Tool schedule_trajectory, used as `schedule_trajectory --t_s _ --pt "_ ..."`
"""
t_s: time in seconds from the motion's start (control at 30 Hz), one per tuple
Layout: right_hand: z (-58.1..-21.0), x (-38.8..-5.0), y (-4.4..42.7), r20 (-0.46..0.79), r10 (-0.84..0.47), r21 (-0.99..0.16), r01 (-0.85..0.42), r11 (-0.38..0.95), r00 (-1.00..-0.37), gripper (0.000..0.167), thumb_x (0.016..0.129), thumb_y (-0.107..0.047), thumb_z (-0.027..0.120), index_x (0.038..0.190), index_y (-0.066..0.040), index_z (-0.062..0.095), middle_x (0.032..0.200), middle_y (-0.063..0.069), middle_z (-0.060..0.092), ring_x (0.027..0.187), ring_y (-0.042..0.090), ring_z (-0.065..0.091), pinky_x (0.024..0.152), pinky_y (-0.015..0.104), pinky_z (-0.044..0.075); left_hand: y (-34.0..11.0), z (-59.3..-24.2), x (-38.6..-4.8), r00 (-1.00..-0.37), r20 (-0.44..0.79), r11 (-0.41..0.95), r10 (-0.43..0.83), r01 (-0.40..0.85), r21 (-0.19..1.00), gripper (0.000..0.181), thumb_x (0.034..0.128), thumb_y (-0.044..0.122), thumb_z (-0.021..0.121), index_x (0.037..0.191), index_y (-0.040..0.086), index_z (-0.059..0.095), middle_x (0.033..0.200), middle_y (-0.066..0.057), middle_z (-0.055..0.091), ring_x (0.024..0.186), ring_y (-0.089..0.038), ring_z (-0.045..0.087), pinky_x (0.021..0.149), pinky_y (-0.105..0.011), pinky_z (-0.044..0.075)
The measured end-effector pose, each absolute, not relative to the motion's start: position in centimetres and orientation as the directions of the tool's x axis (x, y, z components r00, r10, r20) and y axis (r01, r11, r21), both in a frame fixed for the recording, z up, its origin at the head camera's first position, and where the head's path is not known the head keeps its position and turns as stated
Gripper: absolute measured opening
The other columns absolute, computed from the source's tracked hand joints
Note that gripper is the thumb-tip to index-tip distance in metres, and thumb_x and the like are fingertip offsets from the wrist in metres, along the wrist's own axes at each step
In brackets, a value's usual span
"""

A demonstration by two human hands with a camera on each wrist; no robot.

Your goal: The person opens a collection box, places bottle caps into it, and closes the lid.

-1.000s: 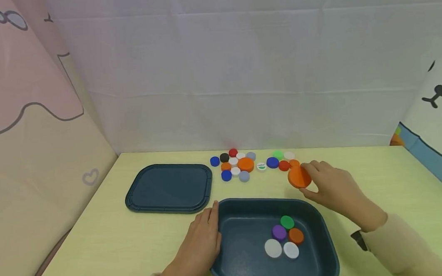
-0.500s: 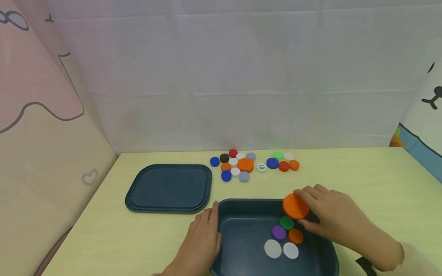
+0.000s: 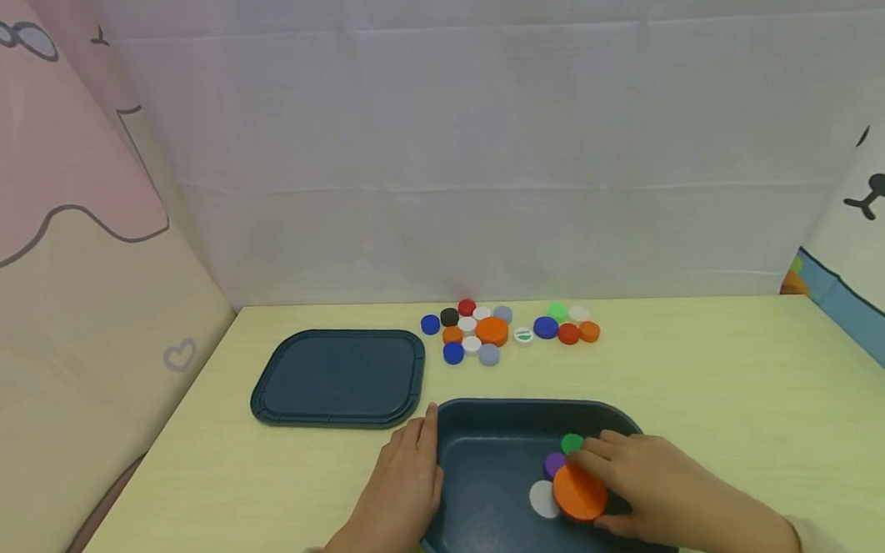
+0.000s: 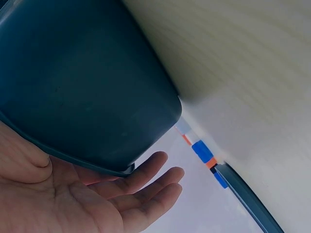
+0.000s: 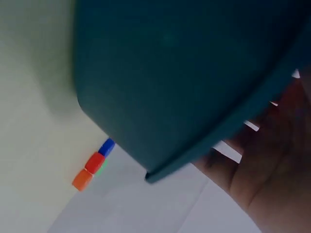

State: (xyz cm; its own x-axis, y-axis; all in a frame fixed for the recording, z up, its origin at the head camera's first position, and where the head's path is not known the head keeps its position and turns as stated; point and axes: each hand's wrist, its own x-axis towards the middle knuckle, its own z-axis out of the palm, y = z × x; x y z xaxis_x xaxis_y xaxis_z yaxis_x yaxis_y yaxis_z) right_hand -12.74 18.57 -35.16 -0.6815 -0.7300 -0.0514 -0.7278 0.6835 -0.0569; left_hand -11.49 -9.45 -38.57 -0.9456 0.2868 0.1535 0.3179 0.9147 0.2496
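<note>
In the head view my right hand (image 3: 660, 486) pinches a large orange bottle cap (image 3: 580, 493) between thumb and fingers, over the inside of a dark blue tub (image 3: 493, 528). Beneath and around it lie a green cap (image 3: 571, 443), a purple cap (image 3: 554, 463) and a white cap (image 3: 543, 499); others are hidden by the held cap. My left hand (image 3: 397, 488) rests along the tub's left rim, its fingers fairly straight. The left wrist view has those fingers (image 4: 150, 167) loosely extended under the rim. The right wrist view hides the held cap behind the tub wall.
A flat dark blue tray or lid (image 3: 338, 378) lies left of the tub. Behind it, caps of several colours cluster on the table, including a large orange cap (image 3: 492, 331), a blue cap (image 3: 546, 327) and a red cap (image 3: 569, 333). A pale cloth wall (image 3: 481, 157) stands behind.
The right hand has brought the large orange cap from beside the back-right caps, over the tub's far rim, and down into the tub. The left hand stays at the left rim.
</note>
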Motion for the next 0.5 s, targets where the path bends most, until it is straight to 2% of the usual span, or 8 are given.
schedule_trajectory --t_s 0.17,0.27,0.33,0.5 --pt "-36.00 -12.28 18.23 -0.059 -0.762 -0.093 -0.757 0.647 -0.645 0.050 0.073 -0.046 0.071 0.114 -0.020 0.058 0.099 -0.009 0.061 0.084 0.011 0.056 0.071 0.031 0.052 -9.43 -38.48 -11.44 -0.944 0.155 0.914 0.291 0.322 0.246 0.057 0.0863 0.012 0.053 0.137 -0.005 0.034 0.122 -0.018 0.050 0.114 -0.031 0.049 0.092 -0.043 0.042" --pt "-36.15 -12.10 18.05 -0.094 -0.758 -0.147 -0.744 0.652 -0.645 0.050 0.075 -0.047 0.068 0.118 -0.025 0.056 0.110 -0.010 0.062 0.095 0.018 0.061 0.078 0.039 0.052 -9.42 -38.42 -11.42 -0.946 0.148 0.915 0.290 0.319 0.247 0.057 0.0863 0.012 0.053 0.137 -0.005 0.033 0.123 -0.019 0.050 0.114 -0.031 0.049 0.092 -0.043 0.042" --pt "-36.18 -11.99 17.98 -0.117 -0.756 -0.180 -0.735 0.654 -0.644 0.050 0.076 -0.048 0.067 0.120 -0.029 0.055 0.116 -0.011 0.060 0.098 0.018 0.061 0.080 0.040 0.052 -9.41 -38.39 -11.41 -0.947 0.144 0.915 0.288 0.316 0.249 0.057 0.0864 0.012 0.053 0.137 -0.005 0.033 0.123 -0.019 0.050 0.115 -0.031 0.049 0.093 -0.044 0.042" --pt "-36.22 -11.82 17.96 -0.094 -0.779 -0.222 -0.749 0.624 -0.620 0.046 0.076 -0.047 0.066 0.119 -0.033 0.053 0.112 -0.015 0.059 0.090 0.006 0.056 0.077 0.035 0.052 -9.41 -38.45 -11.48 -0.949 0.137 0.917 0.283 0.309 0.252 0.057 0.0867 0.013 0.052 0.137 -0.004 0.033 0.124 -0.018 0.050 0.115 -0.031 0.048 0.093 -0.044 0.042"
